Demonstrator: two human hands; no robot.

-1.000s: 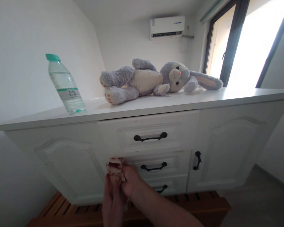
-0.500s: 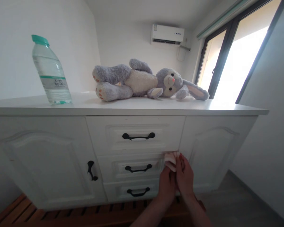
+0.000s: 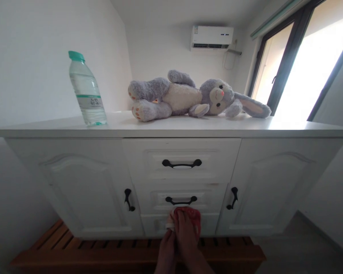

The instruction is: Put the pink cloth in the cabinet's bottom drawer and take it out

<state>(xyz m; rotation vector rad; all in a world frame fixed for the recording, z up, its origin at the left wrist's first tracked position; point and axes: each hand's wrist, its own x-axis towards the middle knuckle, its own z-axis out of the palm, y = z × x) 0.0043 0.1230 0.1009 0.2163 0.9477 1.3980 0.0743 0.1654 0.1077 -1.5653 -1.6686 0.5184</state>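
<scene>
A pink-and-red cloth [image 3: 195, 217] is bunched against the white cabinet's lowest drawer [image 3: 210, 224], just below the middle drawer's black handle [image 3: 181, 200]. My right hand [image 3: 186, 232] is closed over the cloth, its fingers pointing up across the red side. Lower and to the left, my left hand [image 3: 167, 243] grips the cloth's pale edge. The handle of the lowest drawer is hidden behind the cloth and my hands.
On the cabinet top [image 3: 148, 133] stand a water bottle [image 3: 88, 95] with a green cap and, lying on its side, a grey plush rabbit [image 3: 183, 97]. Black handles [image 3: 232, 198] mark the side doors. A slatted wooden bench [image 3: 103, 253] runs along the cabinet's base.
Both hands have moved left and down with the cloth, from the middle drawer's right edge to the lowest drawer. More red cloth shows. The camera view has shifted left.
</scene>
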